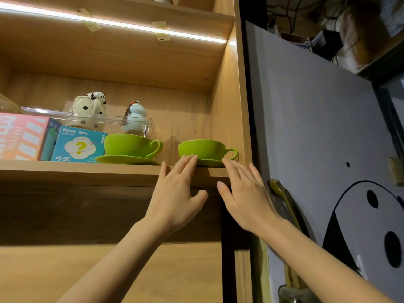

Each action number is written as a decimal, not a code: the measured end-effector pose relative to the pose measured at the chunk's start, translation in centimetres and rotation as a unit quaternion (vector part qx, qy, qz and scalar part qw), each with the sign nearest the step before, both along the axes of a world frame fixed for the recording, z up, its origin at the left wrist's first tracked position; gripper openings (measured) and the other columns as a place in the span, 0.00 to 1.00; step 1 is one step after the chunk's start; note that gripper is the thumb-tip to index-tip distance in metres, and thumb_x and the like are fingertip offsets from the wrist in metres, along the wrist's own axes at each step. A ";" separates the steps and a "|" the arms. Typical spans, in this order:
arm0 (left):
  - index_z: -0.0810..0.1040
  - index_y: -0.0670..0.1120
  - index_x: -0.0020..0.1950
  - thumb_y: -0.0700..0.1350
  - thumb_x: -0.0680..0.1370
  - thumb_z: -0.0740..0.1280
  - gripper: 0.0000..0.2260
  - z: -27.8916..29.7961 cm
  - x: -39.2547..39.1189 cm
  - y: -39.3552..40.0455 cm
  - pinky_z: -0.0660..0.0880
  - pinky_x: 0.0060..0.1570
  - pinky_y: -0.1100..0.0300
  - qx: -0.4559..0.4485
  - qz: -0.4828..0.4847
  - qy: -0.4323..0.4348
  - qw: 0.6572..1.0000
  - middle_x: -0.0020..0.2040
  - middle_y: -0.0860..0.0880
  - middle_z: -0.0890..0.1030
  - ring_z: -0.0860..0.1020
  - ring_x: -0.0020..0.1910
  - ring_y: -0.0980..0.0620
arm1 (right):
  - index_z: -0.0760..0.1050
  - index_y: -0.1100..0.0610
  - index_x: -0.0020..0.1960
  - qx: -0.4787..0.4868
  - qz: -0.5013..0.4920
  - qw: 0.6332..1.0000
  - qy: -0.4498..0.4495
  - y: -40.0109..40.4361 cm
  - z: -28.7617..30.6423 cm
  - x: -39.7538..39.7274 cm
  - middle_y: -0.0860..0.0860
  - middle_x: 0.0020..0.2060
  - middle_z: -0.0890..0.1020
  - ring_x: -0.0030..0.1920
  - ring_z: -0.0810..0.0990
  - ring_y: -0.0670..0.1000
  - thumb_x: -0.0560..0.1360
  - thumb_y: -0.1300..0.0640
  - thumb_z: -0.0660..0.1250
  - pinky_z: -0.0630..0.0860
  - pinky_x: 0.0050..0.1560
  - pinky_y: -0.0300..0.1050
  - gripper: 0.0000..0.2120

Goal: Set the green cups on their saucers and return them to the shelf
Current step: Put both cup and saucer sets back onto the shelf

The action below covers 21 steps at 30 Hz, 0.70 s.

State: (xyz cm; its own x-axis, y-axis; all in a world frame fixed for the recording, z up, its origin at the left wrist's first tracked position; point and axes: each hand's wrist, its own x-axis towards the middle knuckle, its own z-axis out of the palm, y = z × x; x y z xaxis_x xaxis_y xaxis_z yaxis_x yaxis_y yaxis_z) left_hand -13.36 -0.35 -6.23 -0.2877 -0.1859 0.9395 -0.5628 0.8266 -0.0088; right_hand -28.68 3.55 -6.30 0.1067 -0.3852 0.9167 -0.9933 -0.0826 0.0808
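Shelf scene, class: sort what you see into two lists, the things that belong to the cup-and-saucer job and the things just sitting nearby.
Part of the job:
left green cup on its saucer
right green cup on its saucer
shelf
left hand, right hand

Just lying about:
Blind Box carton
pink box
panda teapot
pale blue gourd bottle
clear tray

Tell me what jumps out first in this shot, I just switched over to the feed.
Two bright green cups on saucers stand at the front of the lit wooden shelf: the left cup beside a blue Blind Box, the right cup near the cabinet's side wall. Both open hands reach up to it, the left hand and the right hand, fingertips at its saucer.
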 end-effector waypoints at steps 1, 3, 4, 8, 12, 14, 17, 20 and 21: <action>0.52 0.50 0.74 0.54 0.68 0.55 0.34 0.0 -0.1 0.0 0.37 0.71 0.57 -0.001 -0.001 -0.003 1.000 0.76 0.53 0.57 0.52 0.75 0.56 | 0.51 0.52 0.75 -0.002 -0.010 1.000 0.003 -0.1 0.0 0.0 0.48 0.75 0.60 0.75 0.55 0.46 0.75 0.44 0.45 0.41 0.74 0.46 0.29; 0.52 0.50 0.75 0.54 0.68 0.54 0.35 -0.1 -0.2 0.0 0.37 0.72 0.56 -0.002 0.003 -0.009 1.000 0.76 0.53 0.56 0.52 0.75 0.57 | 0.52 0.52 0.75 -0.007 -0.024 1.000 0.005 -0.2 -0.1 -0.2 0.48 0.75 0.60 0.75 0.55 0.46 0.74 0.44 0.44 0.40 0.73 0.46 0.30; 0.52 0.50 0.75 0.54 0.68 0.54 0.35 -0.1 -0.3 0.0 0.37 0.72 0.56 -0.003 0.003 -0.008 1.000 0.76 0.53 0.56 0.52 0.75 0.57 | 0.52 0.52 0.75 -0.009 -0.028 1.000 0.005 -0.2 0.0 -0.3 0.48 0.75 0.61 0.75 0.55 0.46 0.75 0.44 0.44 0.40 0.73 0.46 0.30; 0.52 0.51 0.74 0.54 0.68 0.55 0.34 -0.3 -0.5 -0.1 0.38 0.72 0.58 0.001 -0.019 0.002 1.000 0.76 0.54 0.55 0.51 0.74 0.57 | 0.52 0.53 0.75 -0.002 -0.033 0.999 -0.004 -0.2 0.1 -0.2 0.49 0.75 0.61 0.75 0.55 0.47 0.78 0.46 0.50 0.41 0.74 0.47 0.27; 0.50 0.52 0.74 0.54 0.69 0.55 0.34 -0.4 -0.6 -0.3 0.37 0.71 0.59 -0.002 -0.013 -0.011 1.000 0.76 0.55 0.53 0.49 0.74 0.59 | 0.51 0.54 0.74 0.011 -0.044 0.999 -0.014 -0.1 0.4 0.2 0.50 0.75 0.61 0.75 0.55 0.48 0.79 0.46 0.50 0.42 0.75 0.49 0.27; 0.49 0.52 0.74 0.55 0.69 0.54 0.34 -0.4 -0.7 -0.4 0.36 0.70 0.60 0.001 -0.011 -0.017 1.000 0.76 0.55 0.51 0.47 0.73 0.62 | 0.51 0.54 0.74 0.015 -0.048 0.999 -0.014 -0.1 0.4 0.2 0.50 0.75 0.60 0.75 0.55 0.48 0.79 0.46 0.50 0.42 0.75 0.49 0.27; 0.48 0.52 0.74 0.55 0.69 0.54 0.35 -0.4 -0.6 -0.5 0.36 0.70 0.60 0.002 -0.015 -0.025 1.000 0.77 0.55 0.50 0.44 0.70 0.66 | 0.50 0.54 0.75 0.023 -0.049 0.998 -0.014 0.0 0.4 0.2 0.50 0.75 0.59 0.75 0.54 0.48 0.78 0.46 0.50 0.42 0.75 0.49 0.28; 0.50 0.53 0.74 0.53 0.69 0.56 0.34 -0.3 0.5 0.1 0.39 0.72 0.61 0.006 -0.058 -0.005 0.998 0.76 0.56 0.52 0.48 0.71 0.64 | 0.45 0.54 0.75 0.014 -0.035 0.999 -0.024 0.3 0.4 0.6 0.51 0.76 0.54 0.76 0.50 0.49 0.78 0.46 0.51 0.41 0.75 0.48 0.30; 0.52 0.53 0.74 0.52 0.69 0.57 0.34 -0.2 1.3 0.4 0.43 0.73 0.60 0.005 -0.076 0.013 0.997 0.76 0.56 0.54 0.51 0.71 0.64 | 0.44 0.54 0.75 0.001 -0.024 0.999 -0.027 0.4 0.5 1.1 0.51 0.77 0.53 0.76 0.48 0.49 0.78 0.46 0.51 0.41 0.74 0.47 0.30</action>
